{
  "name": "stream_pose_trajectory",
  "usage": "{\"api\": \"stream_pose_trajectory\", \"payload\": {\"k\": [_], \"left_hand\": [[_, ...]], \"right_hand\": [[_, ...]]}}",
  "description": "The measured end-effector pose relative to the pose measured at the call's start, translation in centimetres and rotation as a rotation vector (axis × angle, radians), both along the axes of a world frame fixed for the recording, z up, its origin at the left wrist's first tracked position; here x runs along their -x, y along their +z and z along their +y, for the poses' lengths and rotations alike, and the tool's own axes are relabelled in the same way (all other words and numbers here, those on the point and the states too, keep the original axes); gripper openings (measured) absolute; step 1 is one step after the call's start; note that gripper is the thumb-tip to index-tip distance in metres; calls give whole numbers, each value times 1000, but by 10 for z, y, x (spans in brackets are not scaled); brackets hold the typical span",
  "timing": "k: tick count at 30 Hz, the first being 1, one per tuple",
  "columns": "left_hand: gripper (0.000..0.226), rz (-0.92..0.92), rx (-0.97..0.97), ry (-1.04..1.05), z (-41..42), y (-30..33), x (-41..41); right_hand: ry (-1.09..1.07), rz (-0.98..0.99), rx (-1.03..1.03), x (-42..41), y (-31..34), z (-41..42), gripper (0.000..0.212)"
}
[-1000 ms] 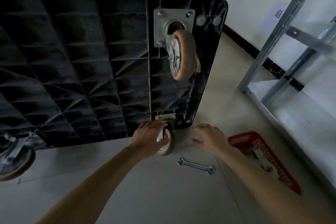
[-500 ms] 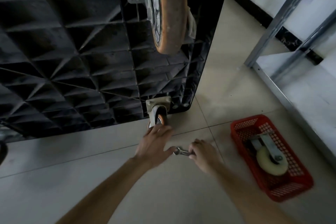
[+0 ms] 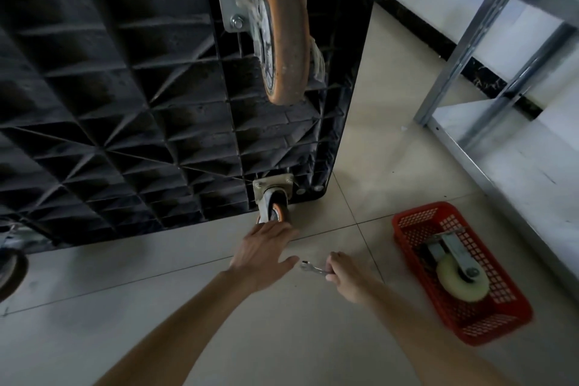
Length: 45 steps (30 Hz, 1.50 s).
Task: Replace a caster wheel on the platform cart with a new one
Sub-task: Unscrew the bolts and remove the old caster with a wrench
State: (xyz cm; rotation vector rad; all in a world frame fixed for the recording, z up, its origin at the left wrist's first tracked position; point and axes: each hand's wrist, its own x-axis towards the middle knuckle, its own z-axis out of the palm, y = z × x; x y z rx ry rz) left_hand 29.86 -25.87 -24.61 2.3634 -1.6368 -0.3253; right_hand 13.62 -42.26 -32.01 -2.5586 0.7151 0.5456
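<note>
The cart [image 3: 125, 88] stands on edge, ribbed underside facing the camera. At its lower corner sits a small orange caster [image 3: 273, 204]. The left hand [image 3: 263, 252], fingers spread, rests over it. The right hand [image 3: 346, 274] grips a wrench [image 3: 311, 268]. A red basket [image 3: 507, 327] holds a pale new caster [image 3: 460, 280].

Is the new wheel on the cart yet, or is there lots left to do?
Not yet. Done: the cart is tipped on its side. In hand: the right hand holds the wrench; the left hand rests on the old caster, still bolted on. Left: unbolt it and fit the white wheel waiting in the red basket.
</note>
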Motion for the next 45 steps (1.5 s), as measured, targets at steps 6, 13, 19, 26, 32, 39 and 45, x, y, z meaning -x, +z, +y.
{"api": "stream_pose_trajectory", "payload": {"k": [6,13,19,26,32,39,45], "left_hand": [[55,-10,46,27,-1,41,-11],[54,-100,140,40,-2,118,-27],[55,-222,215,86,5,194,-55],[51,-377,331,132,23,270,-79],[44,-490,549,119,16,338,-99],[58,-492,433,95,-39,399,-118],[73,-472,181,98,-85,406,-140]], "right_hand": [[-6,-228,0,-1,57,-24,8],[-39,-391,41,-11,163,-53,9],[-24,-535,64,-29,244,-56,5],[-12,-741,150,-50,302,-60,6],[1,-872,186,-62,335,-66,2],[55,-916,239,-73,354,-81,10],[40,-881,293,-94,355,-97,13]]}}
